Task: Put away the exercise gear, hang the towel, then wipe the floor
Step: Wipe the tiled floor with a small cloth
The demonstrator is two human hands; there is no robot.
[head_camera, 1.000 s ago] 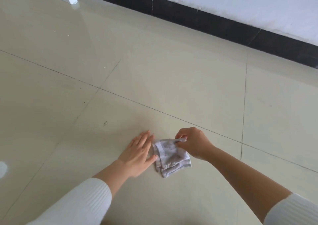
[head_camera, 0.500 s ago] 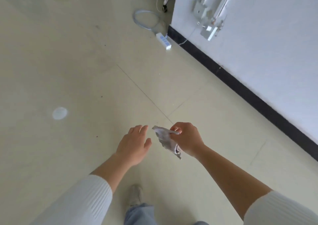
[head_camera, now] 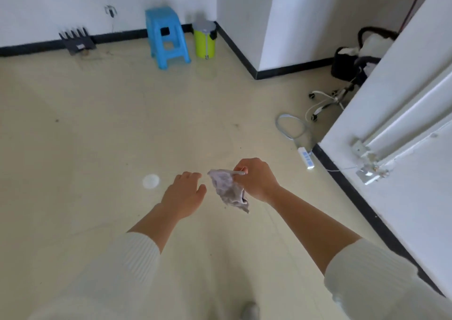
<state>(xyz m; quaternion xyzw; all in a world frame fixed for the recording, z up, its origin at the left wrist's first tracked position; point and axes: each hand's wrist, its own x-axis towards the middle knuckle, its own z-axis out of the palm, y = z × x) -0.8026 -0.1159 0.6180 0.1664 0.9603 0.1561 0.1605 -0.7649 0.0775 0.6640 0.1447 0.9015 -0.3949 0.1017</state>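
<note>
A small grey cloth point(head_camera: 228, 190) hangs in the air above the beige tiled floor point(head_camera: 97, 129). My right hand point(head_camera: 256, 180) pinches its top edge between thumb and fingers. Just to the left of the cloth hovers my left hand point(head_camera: 184, 193), its fingers loosely curled and holding nothing; it does not touch the cloth.
A blue plastic stool point(head_camera: 167, 37) and a yellow-green bin point(head_camera: 205, 39) stand by the far wall, a black router point(head_camera: 77, 40) to their left. A power strip point(head_camera: 306, 157) and coiled cable point(head_camera: 291, 126) lie near the right wall, beside an office chair base point(head_camera: 327, 99).
The cloth was lying on the floor under both hands; my right hand has lifted it clear. My left hand came off the floor. The view rose and swung towards the room's far wall.
</note>
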